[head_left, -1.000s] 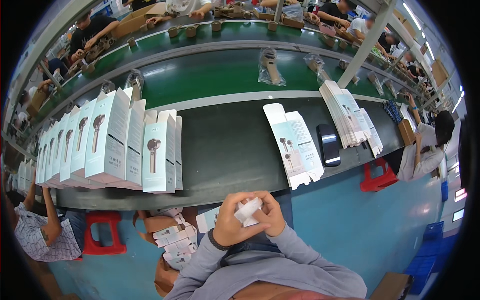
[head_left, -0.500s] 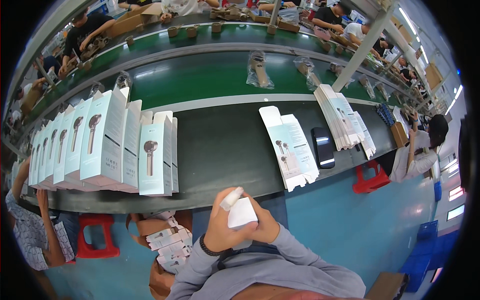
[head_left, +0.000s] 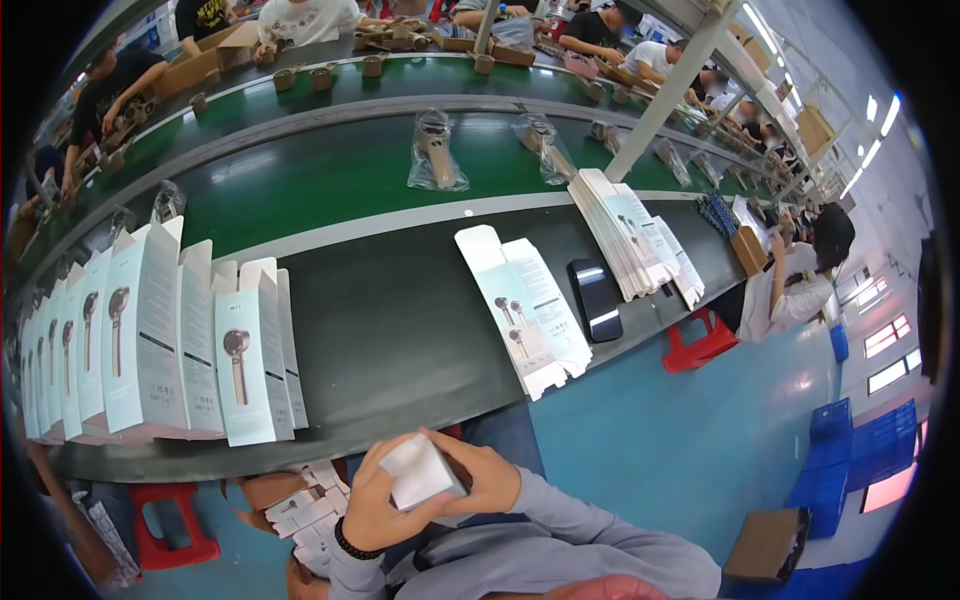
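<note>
Close in front of my body, beside the table's near edge, both my hands are wrapped round a small carton (head_left: 425,475). Its white end points up toward me, and most of its sides are hidden by the fingers. My left hand (head_left: 372,505), with a dark beaded bracelet at the wrist, grips one side. My right hand (head_left: 488,480) closes on the opposite side. On the table beyond lie flat, unfolded printed cartons (head_left: 525,315), pale green and white. Rows of upright pale green cartons (head_left: 250,365) with a shower-head-like picture stand at the left.
A dark phone (head_left: 597,300) lies beside a stack of flat cartons (head_left: 625,240). Bagged brown handheld devices (head_left: 436,152) rest on the green conveyor (head_left: 310,175). A metal post (head_left: 670,95) rises behind. Red stools (head_left: 175,530) and seated co-workers flank the table; a bag of cartons (head_left: 310,510) sits below.
My view has swung right, so the table things appear further left. The carton has tilted in my hands, and the white-wrapped fingertip that stuck up beside it no longer stands out.
</note>
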